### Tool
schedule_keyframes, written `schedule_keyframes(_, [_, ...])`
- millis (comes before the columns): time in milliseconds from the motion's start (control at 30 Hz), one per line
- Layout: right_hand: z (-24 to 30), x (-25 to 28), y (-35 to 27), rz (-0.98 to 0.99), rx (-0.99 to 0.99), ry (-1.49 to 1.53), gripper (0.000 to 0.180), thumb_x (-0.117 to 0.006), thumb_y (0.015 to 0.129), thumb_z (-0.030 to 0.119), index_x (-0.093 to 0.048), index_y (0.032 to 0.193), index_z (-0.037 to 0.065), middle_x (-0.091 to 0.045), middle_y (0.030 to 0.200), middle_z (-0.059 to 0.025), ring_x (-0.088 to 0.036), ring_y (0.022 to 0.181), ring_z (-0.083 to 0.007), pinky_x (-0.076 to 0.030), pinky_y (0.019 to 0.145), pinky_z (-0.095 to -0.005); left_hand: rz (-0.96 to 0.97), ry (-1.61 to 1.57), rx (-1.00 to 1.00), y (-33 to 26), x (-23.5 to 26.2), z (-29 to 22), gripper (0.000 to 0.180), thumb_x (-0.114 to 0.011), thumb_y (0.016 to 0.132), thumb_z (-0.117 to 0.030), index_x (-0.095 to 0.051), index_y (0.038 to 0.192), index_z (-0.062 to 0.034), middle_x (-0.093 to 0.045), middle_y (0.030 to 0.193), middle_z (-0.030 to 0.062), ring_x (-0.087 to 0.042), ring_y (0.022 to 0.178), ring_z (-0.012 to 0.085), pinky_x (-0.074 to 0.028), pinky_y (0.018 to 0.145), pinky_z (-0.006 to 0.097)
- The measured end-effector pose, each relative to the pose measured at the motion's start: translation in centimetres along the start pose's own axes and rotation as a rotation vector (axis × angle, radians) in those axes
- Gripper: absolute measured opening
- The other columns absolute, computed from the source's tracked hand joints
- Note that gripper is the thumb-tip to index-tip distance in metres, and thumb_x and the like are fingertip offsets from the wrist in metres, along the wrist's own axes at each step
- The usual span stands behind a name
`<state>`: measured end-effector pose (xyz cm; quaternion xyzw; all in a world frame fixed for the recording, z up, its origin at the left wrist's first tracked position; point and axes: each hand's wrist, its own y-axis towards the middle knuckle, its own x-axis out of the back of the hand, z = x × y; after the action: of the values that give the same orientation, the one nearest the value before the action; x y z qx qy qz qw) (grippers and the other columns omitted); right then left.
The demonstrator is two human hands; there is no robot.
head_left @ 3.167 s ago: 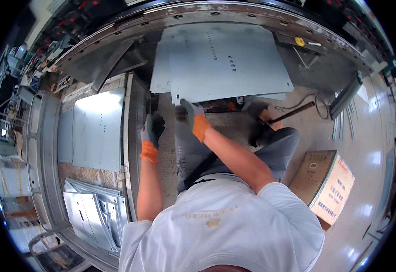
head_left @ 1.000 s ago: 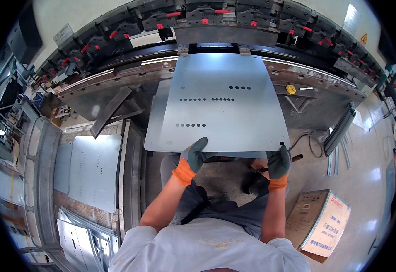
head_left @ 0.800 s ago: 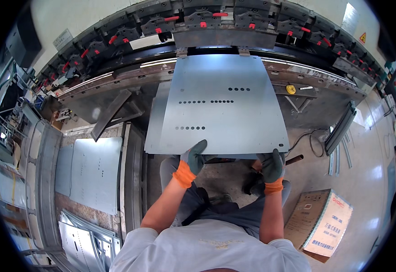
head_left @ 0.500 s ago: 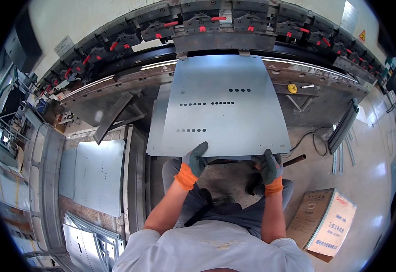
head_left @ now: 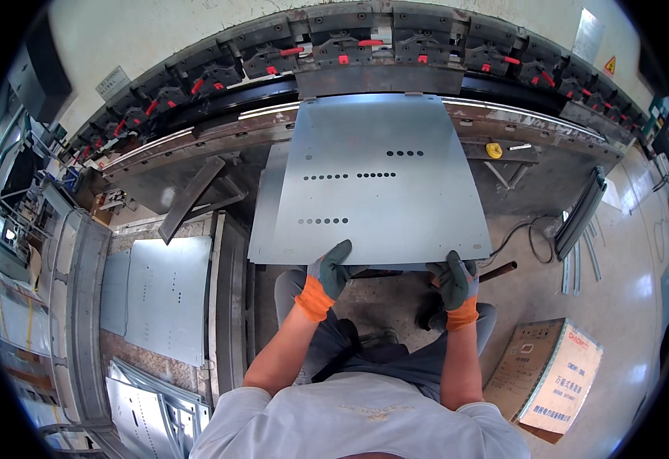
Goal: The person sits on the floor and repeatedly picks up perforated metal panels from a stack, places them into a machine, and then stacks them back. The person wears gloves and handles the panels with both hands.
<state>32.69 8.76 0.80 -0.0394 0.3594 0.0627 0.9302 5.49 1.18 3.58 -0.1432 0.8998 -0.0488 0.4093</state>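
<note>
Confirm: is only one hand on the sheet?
No, both the left hand and right hand grip the near edge of the metal sheet.

Single head view, steeply downward, close above the press brake (head_left: pixel 380 53).

A sheet-metal workshop. A long steel press brake with red-handled tool clamps (head_left: pixel 396 57) spans the wall, flat grey perforated metal sheets (head_left: pixel 155 294) lie stacked beside it, and the bare concrete floor (head_left: pixel 625 260) carries cables.

A pale concrete floor (head_left: pixel 641 252) gleams with daylight at the right, below a light-coloured wall (head_left: pixel 158 30).
</note>
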Motion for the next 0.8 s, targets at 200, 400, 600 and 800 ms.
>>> schedule_keyframes(200, [-0.2,0.5,0.1,0.026,0.007,0.019,0.018,-0.058,0.099,0.004,-0.060,0.117,-0.001,-0.070,0.105,-0.0156,-0.074,0.089,-0.0282,-0.063,0.073,-0.0394,-0.037,0.071,-0.021,0.0,0.0,0.1,0.034,-0.059,0.099,-0.013,-0.055,0.131,-0.0017,-0.061,0.125,0.0127,-0.066,0.107,0.0298,-0.062,0.087,0.048])
schedule_keyframes(400, [1.2,-1.5,-0.4,0.088,0.031,0.027,0.020,-0.054,0.103,0.008,-0.059,0.120,0.000,-0.069,0.113,-0.0167,-0.072,0.098,-0.0291,-0.062,0.080,-0.0432,0.051,0.120,-0.081,-0.1,0.2,-0.1,0.037,-0.057,0.101,-0.017,-0.053,0.134,-0.0008,-0.061,0.125,0.0129,-0.065,0.113,0.0303,-0.060,0.090,0.049])
schedule_keyframes(600, [3.2,-2.3,-1.6,0.258,0.027,-0.057,0.041,-0.054,0.105,0.021,-0.049,0.140,-0.001,-0.067,0.118,-0.0174,-0.070,0.103,-0.0286,-0.058,0.088,-0.0426,0.218,0.168,-0.185,0.0,-1.1,-2.0,0.048,-0.047,0.106,-0.035,-0.047,0.142,-0.0027,-0.058,0.133,0.0162,-0.063,0.117,0.0296,-0.055,0.097,0.051])
schedule_keyframes(800, [4.5,-1.5,-3.9,0.233,0.039,-0.175,0.055,-0.054,0.105,0.029,-0.042,0.148,-0.003,-0.067,0.118,-0.0206,-0.069,0.105,-0.0283,-0.058,0.090,-0.0386,0.470,0.136,-0.295,0.1,-8.8,-11.0,0.105,-0.038,0.090,-0.083,-0.027,0.157,-0.0030,-0.044,0.152,0.0216,-0.051,0.134,0.0354,-0.043,0.111,0.049])
